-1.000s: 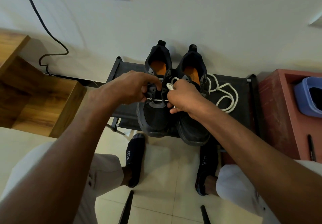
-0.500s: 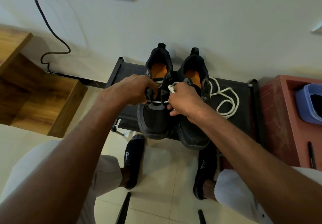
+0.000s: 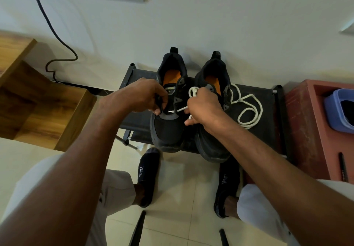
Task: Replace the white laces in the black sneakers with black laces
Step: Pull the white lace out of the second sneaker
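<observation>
Head view: my left hand (image 3: 141, 96) curls over the left sneaker (image 3: 168, 111), fingers pinching its eyelet edge. My right hand (image 3: 203, 108) grips the white lace (image 3: 181, 109) drawn taut from the lowest eyelets, a loop above the knuckles. The right sneaker (image 3: 212, 140) sits beside it on the black rack (image 3: 268, 100); a loose white lace (image 3: 249, 111) is coiled on the rack. My forearms hide both toes partly.
</observation>
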`<state>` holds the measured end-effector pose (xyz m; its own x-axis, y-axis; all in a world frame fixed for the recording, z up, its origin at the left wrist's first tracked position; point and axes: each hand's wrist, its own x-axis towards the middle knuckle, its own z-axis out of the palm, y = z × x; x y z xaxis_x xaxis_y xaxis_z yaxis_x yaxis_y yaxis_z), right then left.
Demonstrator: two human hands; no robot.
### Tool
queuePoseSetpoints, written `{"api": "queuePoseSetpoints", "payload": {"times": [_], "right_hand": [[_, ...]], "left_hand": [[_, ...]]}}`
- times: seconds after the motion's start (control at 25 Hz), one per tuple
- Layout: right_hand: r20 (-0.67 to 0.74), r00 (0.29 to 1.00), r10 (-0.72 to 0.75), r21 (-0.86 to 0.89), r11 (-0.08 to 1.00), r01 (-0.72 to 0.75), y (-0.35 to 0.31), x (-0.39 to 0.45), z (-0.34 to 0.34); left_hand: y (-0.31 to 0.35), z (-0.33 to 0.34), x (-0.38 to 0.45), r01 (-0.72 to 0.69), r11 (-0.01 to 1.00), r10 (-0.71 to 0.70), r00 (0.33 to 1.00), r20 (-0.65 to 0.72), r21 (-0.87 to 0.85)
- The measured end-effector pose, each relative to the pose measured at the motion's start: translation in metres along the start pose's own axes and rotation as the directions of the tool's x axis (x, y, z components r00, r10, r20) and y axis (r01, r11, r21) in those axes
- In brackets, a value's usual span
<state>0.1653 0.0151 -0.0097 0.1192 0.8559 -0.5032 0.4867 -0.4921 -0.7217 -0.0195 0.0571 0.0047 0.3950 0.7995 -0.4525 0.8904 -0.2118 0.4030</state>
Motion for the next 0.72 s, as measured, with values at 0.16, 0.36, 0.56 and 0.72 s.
{"api": "queuePoseSetpoints", "payload": {"times": [0.16,0.36,0.56,0.72], "right_hand": [[-0.009,0.987,-0.162,-0.303,0.941,0.152,-0.003,-0.001,-0.001],[-0.047,0.984,-0.171,0.160,0.971,0.176,-0.008,0.002,-0.004],[0.077,0.997,0.026,0.882,0.464,-0.080,-0.027,0.002,-0.036],[0.013,0.981,-0.193,0.534,0.831,0.156,-0.028,-0.005,-0.073]], "left_hand": [[-0.002,-0.001,0.000,0.034,0.999,-0.034,0.999,0.040,-0.021],[0.015,0.010,0.006,0.076,0.997,-0.077,0.996,-0.051,-0.014],[0.022,0.024,0.007,0.132,0.986,-0.139,0.988,-0.064,-0.097],[0.026,0.013,0.007,0.107,0.994,-0.104,0.990,-0.097,0.027]]}}
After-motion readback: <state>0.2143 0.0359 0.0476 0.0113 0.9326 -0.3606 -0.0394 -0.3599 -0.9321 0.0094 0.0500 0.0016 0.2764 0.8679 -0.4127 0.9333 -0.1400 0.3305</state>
